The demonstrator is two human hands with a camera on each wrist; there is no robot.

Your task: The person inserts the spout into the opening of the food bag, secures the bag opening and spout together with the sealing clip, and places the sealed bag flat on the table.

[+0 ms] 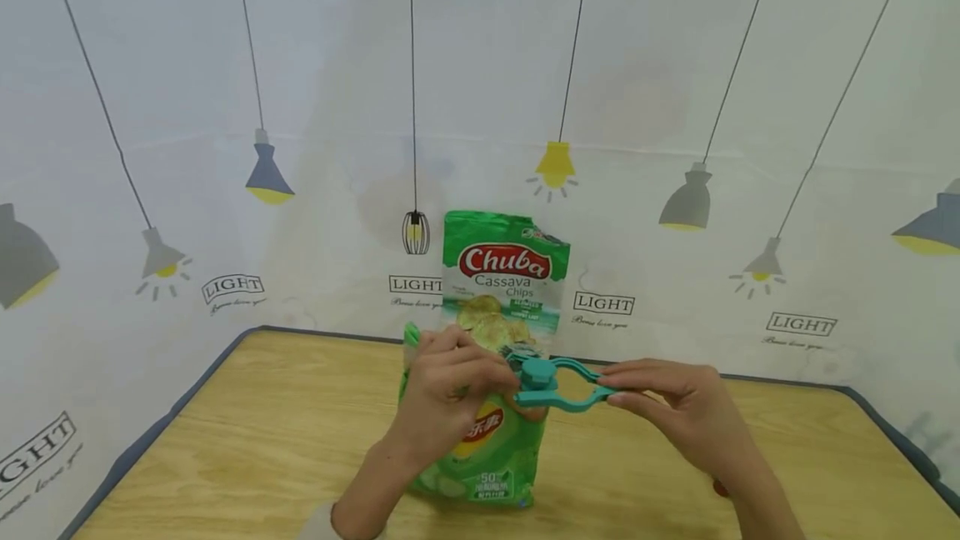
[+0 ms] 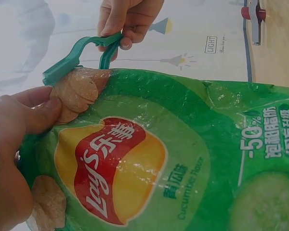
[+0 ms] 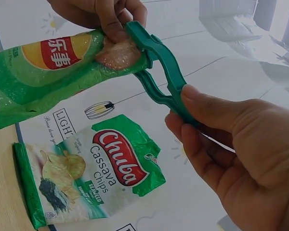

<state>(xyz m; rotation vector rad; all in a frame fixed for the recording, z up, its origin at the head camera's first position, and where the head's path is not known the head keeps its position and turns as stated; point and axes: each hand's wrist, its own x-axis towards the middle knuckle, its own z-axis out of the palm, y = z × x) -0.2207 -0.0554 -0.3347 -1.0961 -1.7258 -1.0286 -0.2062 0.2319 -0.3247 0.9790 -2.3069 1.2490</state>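
Observation:
My left hand pinches the top corner of a green Lay's cucumber chip bag, which hangs upright over the table. In my right hand, a teal bag clip is pinched by the handle end between thumb and fingers. The clip's two arms are spread apart, one on each side of the bag's upper edge, close to the left fingertips. Behind the Lay's bag stands a green and white Chuba cassava chips bag, its top right corner torn away.
The wooden table has a dark edge and meets a white backdrop printed with hanging lamps. A small red and silver item lies on the table, mostly hidden behind the right wrist in the head view.

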